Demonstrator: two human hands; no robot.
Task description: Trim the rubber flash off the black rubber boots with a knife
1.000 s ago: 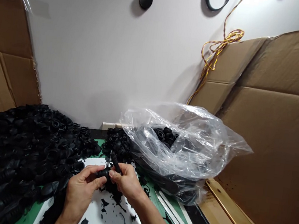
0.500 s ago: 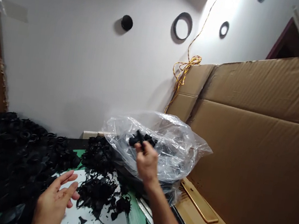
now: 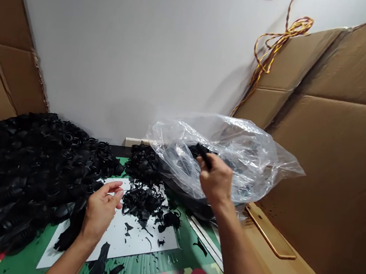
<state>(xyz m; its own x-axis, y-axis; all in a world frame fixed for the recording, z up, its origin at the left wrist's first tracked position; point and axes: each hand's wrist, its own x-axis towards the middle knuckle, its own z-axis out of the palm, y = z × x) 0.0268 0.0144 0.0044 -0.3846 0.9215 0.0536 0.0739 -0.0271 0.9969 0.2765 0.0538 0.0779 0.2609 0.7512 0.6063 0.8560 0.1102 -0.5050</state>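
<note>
My right hand (image 3: 216, 178) is closed around a short black stick-shaped tool (image 3: 204, 156), held over the mouth of a clear plastic bag (image 3: 262, 155). Dark pieces show inside the bag behind the tool. What kind of tool it is I cannot make out. My left hand (image 3: 103, 209) hovers over the white sheet (image 3: 127, 245), fingers curved and apart, with nothing visible in it. Just right of it, a heap of black rubber-like scraps (image 3: 143, 201) lies on the sheet. A large pile of black ribbed parts (image 3: 40, 158) spreads out at the left.
Cardboard walls (image 3: 345, 146) rise on the right and the left. A gold phone (image 3: 270, 233) lies on a cardboard flap at the right. Pale strips (image 3: 205, 240) rest on the green surface (image 3: 32, 243). A twisted yellow cord (image 3: 274, 45) hangs at the back corner.
My view has tipped down and slightly left. A round black piece beside my right fingers no longer shows there. The right hand stays over the bag, still gripping the tool.
</note>
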